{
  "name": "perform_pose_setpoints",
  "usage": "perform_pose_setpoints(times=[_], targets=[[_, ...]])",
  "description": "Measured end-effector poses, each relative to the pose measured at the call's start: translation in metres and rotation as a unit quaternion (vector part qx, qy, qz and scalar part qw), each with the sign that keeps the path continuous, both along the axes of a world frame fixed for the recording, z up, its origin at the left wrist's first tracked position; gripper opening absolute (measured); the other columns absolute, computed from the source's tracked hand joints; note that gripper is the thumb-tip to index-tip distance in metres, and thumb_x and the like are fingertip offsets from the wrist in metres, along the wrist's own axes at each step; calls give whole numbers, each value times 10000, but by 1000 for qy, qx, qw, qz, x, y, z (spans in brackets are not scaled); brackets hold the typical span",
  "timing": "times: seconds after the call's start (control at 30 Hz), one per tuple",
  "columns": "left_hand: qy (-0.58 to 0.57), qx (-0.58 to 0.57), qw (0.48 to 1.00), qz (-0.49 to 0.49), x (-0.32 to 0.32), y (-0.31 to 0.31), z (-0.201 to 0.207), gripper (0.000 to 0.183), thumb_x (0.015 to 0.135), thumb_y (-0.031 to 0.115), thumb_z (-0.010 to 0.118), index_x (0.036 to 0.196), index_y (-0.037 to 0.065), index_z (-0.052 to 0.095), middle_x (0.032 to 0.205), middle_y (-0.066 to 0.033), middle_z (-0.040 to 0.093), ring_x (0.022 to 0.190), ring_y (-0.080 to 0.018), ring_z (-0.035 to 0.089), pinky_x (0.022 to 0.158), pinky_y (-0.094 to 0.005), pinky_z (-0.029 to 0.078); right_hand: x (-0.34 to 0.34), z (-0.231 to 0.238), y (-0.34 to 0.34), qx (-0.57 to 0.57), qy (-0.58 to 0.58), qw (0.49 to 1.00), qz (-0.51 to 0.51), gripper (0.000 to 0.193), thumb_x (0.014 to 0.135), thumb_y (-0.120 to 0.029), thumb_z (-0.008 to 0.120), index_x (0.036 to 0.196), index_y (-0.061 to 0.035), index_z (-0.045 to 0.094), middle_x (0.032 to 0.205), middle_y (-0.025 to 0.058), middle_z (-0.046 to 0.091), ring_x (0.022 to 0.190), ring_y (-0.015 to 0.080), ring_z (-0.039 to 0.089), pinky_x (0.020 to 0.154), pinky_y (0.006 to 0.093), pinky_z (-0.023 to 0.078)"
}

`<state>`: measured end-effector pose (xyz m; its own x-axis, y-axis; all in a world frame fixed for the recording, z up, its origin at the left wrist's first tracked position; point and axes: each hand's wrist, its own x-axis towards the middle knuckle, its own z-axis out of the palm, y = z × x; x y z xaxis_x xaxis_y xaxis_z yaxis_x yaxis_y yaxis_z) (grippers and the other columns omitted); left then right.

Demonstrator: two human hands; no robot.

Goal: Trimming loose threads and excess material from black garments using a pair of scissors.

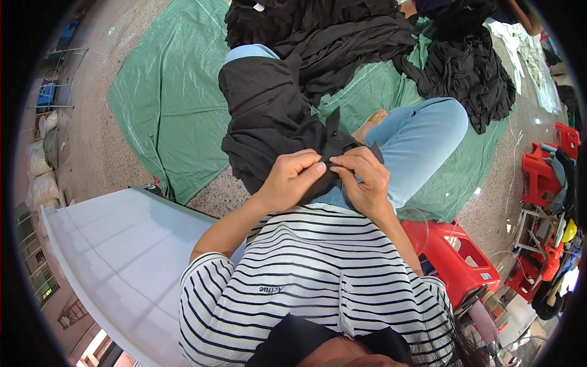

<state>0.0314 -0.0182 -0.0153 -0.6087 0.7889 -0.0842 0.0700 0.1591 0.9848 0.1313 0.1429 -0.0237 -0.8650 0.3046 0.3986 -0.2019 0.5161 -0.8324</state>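
A black garment (263, 110) lies across my lap, draped over one leg of my light blue jeans (422, 134). My left hand (292, 177) pinches an edge of it between thumb and fingers. Close beside it, almost touching, my right hand (364, 174) pinches the same black cloth. A pointed flap of the garment, perhaps a collar or strap end, sticks up just beyond my fingertips. Whatever small detail sits between the fingers is hidden.
A green tarp (171, 92) covers the floor ahead, bearing heaps of black clothing (471, 73). Another person's arm (527, 18) shows at the top right. A red plastic stool (483, 269) stands at my right, a white panel (122, 238) at my left. More red stools (541, 174) stand farther right.
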Motion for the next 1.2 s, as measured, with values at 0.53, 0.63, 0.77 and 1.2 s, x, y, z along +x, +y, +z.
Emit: perform_pose_setpoints(times=[0.53,0.63,0.77,1.2], targets=[[-329,-4,944,22,-11,-4,-6,129,904,110,670,905,-17,689,789,58,603,688,8,484,585,-148,394,-2,5,-4,-42,-17,999,26,198,685,72,733,857,-9,679,762,86,610,643,214,597,552,295,479],[-330,-9,944,19,-7,-3,-6,141,907,112,660,889,-26,683,769,46,609,670,-4,489,577,-170,400,-1,8,-4,-55,-24,998,32,185,694,72,728,855,-4,676,760,88,605,639,217,597,555,298,480],[-14,-37,999,25,5,0,-11,157,899,103,641,891,-53,637,722,-86,612,622,-95,523,560,-259,417,2,8,-3,-58,-56,996,31,166,713,72,712,859,3,672,764,91,608,645,220,598,557,300,480],[133,-36,990,27,14,3,6,142,828,48,655,923,-51,619,790,-145,585,639,-258,573,569,-318,448,-1,3,-1,-110,-90,990,23,131,738,58,697,858,9,679,791,93,615,701,193,586,611,271,458]])
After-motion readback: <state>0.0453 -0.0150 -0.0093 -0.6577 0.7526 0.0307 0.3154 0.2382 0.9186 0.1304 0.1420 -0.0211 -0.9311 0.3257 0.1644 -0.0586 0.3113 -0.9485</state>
